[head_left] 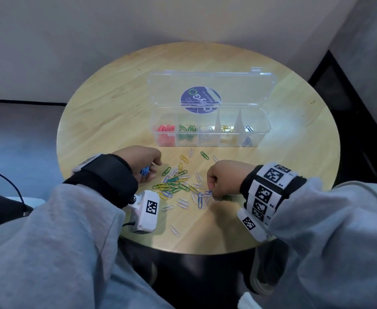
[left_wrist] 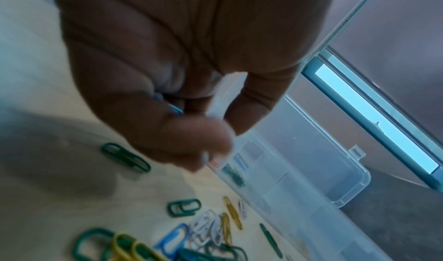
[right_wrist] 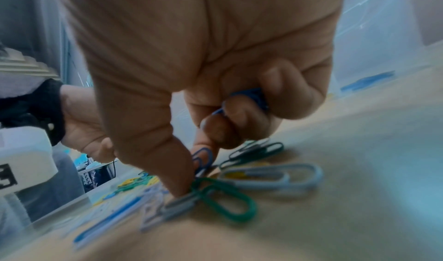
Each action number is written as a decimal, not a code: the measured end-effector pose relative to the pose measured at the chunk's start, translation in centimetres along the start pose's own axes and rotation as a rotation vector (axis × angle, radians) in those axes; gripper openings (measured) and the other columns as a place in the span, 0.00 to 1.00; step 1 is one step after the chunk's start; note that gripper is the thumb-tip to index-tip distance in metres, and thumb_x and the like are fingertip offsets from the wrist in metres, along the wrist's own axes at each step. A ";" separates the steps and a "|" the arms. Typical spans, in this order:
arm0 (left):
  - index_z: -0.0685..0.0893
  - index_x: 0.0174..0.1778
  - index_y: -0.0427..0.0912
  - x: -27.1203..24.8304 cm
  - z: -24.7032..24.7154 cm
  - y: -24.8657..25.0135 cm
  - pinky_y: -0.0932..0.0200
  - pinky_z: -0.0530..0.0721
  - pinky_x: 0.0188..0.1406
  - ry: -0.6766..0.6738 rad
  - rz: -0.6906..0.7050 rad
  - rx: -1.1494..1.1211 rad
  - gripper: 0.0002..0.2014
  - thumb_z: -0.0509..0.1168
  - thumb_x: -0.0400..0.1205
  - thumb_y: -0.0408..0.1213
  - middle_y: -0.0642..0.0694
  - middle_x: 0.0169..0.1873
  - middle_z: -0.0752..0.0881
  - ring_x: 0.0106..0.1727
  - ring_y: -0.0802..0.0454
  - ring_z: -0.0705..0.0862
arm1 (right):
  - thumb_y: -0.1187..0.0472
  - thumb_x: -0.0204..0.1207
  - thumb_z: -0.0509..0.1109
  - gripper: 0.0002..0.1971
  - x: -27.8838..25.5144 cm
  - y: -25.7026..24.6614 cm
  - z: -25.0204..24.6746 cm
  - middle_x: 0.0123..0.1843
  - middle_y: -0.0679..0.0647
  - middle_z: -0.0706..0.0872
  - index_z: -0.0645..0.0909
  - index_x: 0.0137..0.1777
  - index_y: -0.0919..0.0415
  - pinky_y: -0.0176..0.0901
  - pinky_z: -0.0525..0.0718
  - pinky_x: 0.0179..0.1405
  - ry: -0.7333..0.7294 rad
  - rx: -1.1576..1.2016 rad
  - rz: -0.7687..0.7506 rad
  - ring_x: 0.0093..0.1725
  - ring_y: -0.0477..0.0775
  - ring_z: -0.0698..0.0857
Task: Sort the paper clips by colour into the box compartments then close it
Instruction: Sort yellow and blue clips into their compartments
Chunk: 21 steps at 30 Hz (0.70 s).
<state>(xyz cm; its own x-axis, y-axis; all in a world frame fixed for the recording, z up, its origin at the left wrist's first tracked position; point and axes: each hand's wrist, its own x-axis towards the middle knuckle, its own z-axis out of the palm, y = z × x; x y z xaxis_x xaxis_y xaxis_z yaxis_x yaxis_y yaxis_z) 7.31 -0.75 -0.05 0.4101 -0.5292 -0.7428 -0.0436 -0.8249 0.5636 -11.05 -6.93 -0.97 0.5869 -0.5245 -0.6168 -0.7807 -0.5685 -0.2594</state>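
Observation:
A loose pile of paper clips [head_left: 178, 184] in green, yellow, blue and white lies on the round wooden table [head_left: 107, 121]. Behind it stands the clear compartment box [head_left: 207, 128], lid open, holding red, green, white, yellow and blue clips in separate cells. My left hand [head_left: 146, 169] hovers left of the pile, its fingers curled round several blue clips [left_wrist: 176, 109]. My right hand [head_left: 214, 188] is down on the pile's right side; thumb and forefinger pinch a blue clip [right_wrist: 203, 157], and more blue clips [right_wrist: 254, 96] sit in its curled fingers.
The box's open lid [head_left: 212, 88] leans back, a round blue sticker on it. A white camera block [head_left: 146, 210] hangs at my left wrist over the table's near edge. Stray clips [head_left: 175, 229] lie near that edge. A wall stands behind the table.

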 end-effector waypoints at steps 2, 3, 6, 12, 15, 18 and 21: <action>0.76 0.37 0.37 0.0 0.1 0.1 0.72 0.77 0.13 -0.019 0.007 0.001 0.09 0.55 0.82 0.27 0.43 0.33 0.71 0.29 0.52 0.72 | 0.65 0.68 0.72 0.04 0.0 0.4 0.1 0.24 0.48 0.79 0.81 0.34 0.57 0.35 0.76 0.28 -0.006 0.044 0.007 0.26 0.48 0.77; 0.77 0.36 0.37 0.0 0.2 0.1 0.72 0.78 0.13 -0.028 0.018 0.003 0.11 0.54 0.82 0.26 0.42 0.34 0.71 0.30 0.52 0.72 | 0.64 0.68 0.72 0.07 0.0 0.6 0.1 0.23 0.47 0.79 0.79 0.31 0.56 0.35 0.77 0.29 0.000 0.067 0.010 0.26 0.48 0.77; 0.78 0.36 0.37 -0.1 0.1 -0.1 0.72 0.79 0.14 -0.043 0.061 0.004 0.13 0.53 0.84 0.23 0.41 0.34 0.73 0.30 0.52 0.74 | 0.62 0.69 0.72 0.10 -0.2 1.3 -0.5 0.26 0.46 0.80 0.77 0.28 0.53 0.37 0.76 0.31 0.050 0.140 0.008 0.29 0.46 0.77; 0.80 0.39 0.39 0.0 -0.1 -0.2 0.71 0.82 0.17 -0.111 0.111 0.004 0.16 0.52 0.82 0.18 0.42 0.32 0.79 0.27 0.55 0.77 | 0.67 0.69 0.72 0.10 -0.2 2.9 -2.0 0.25 0.47 0.80 0.78 0.32 0.54 0.35 0.74 0.27 0.035 0.569 -0.036 0.27 0.48 0.75; 0.80 0.40 0.41 -0.3 -0.2 -0.1 0.73 0.75 0.12 -0.110 0.114 0.038 0.16 0.51 0.83 0.21 0.45 0.31 0.79 0.15 0.60 0.77 | 0.76 0.72 0.68 0.11 0.1 3.1 -1.7 0.27 0.50 0.78 0.80 0.38 0.58 0.32 0.74 0.21 0.002 0.847 -0.072 0.27 0.47 0.75; 0.82 0.40 0.42 -0.4 -0.3 -0.2 0.76 0.63 0.10 -0.063 0.119 0.146 0.18 0.48 0.82 0.22 0.47 0.28 0.76 0.15 0.59 0.71 | 0.79 0.75 0.62 0.13 0.3 3.0 -1.4 0.32 0.56 0.76 0.81 0.40 0.63 0.30 0.76 0.19 -0.058 1.027 -0.088 0.25 0.48 0.76; 0.82 0.39 0.42 -0.5 -0.2 -0.1 0.74 0.60 0.12 -0.018 0.142 0.305 0.19 0.47 0.81 0.24 0.45 0.26 0.72 0.22 0.53 0.64 | 0.79 0.76 0.55 0.15 0.4 3.0 -1.4 0.31 0.58 0.76 0.77 0.35 0.66 0.32 0.78 0.19 -0.081 1.138 -0.071 0.23 0.47 0.78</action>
<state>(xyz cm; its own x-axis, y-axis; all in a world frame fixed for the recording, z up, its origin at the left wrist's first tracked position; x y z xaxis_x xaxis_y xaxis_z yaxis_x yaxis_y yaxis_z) 7.25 -0.34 0.31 0.3647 -0.6441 -0.6725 -0.3704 -0.7629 0.5298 -12.83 -9.71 -0.94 0.6538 -0.4484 -0.6094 -0.5120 0.3308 -0.7927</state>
